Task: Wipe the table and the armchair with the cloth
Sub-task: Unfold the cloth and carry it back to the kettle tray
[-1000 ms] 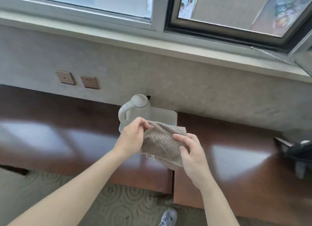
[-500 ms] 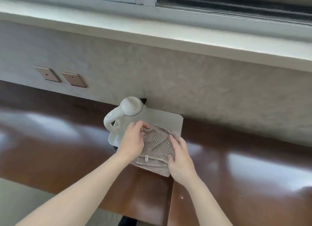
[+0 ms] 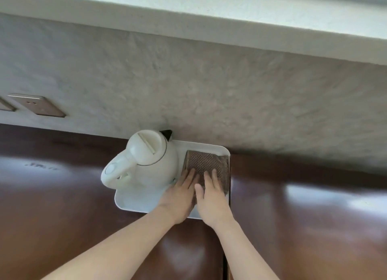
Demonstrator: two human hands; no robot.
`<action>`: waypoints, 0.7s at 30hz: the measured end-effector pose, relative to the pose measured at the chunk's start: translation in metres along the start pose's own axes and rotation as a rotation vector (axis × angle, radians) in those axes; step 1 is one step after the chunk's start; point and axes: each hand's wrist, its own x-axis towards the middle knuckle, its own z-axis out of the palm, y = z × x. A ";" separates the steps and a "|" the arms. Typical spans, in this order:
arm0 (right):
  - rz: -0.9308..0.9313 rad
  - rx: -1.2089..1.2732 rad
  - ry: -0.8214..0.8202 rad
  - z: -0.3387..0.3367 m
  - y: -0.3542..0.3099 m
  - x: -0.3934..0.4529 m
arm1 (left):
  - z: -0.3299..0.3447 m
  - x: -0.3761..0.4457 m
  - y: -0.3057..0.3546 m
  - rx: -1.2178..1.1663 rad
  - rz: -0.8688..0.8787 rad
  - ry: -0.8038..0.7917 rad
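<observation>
The white tray (image 3: pixel 134 198) sits on the dark, glossy wooden bench (image 3: pixel 62 206), pushed back against the textured wall (image 3: pixel 209 91). On the tray's left part stands a white electric kettle (image 3: pixel 144 160), its handle turned out over the tray's left edge and its dark spout toward the wall. Just right of the kettle, on the tray's right part, lies the folded brown waffle-weave cloth (image 3: pixel 206 162) — flat, its far edge near the tray's back rim and its right edge along the tray's right rim.

Both hands lie on the near half of the cloth, side by side and touching. The left hand (image 3: pixel 180 196) is flat, fingers straight and pressing down on the cloth's left portion, close to the kettle's base. The right hand (image 3: pixel 210 198) is likewise spread flat, fingers straight on the cloth's right portion — neither hand curls around the fabric. Both forearms reach in from the near side of the tray, across the bench.

On the wall well to the left of the tray are bronze-coloured wall sockets (image 3: pixel 37 106). Above the tray, a pale window sill (image 3: pixel 209 18) runs along the top of the wall.
</observation>
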 end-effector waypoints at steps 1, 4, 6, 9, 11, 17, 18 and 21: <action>0.061 0.066 -0.014 0.001 0.001 0.007 | 0.005 0.003 -0.005 0.028 0.000 -0.039; 0.158 0.085 -0.051 0.004 0.004 0.028 | 0.018 0.009 -0.016 0.081 -0.013 -0.124; 0.204 0.071 -0.072 0.005 0.004 0.039 | 0.025 0.011 -0.017 0.113 -0.020 -0.117; 0.235 0.076 -0.068 0.007 0.000 0.049 | 0.029 0.015 -0.016 0.109 -0.038 -0.101; 0.239 0.115 -0.068 0.006 -0.002 0.050 | 0.025 0.017 -0.016 0.098 -0.044 -0.147; 0.237 0.191 -0.065 -0.006 -0.004 0.041 | 0.015 0.012 -0.019 0.091 -0.009 -0.154; 0.235 0.208 -0.058 -0.009 -0.005 0.038 | 0.013 0.009 -0.020 0.070 0.001 -0.148; 0.190 0.179 -0.020 -0.019 -0.012 0.023 | 0.002 -0.003 -0.019 0.015 0.036 -0.072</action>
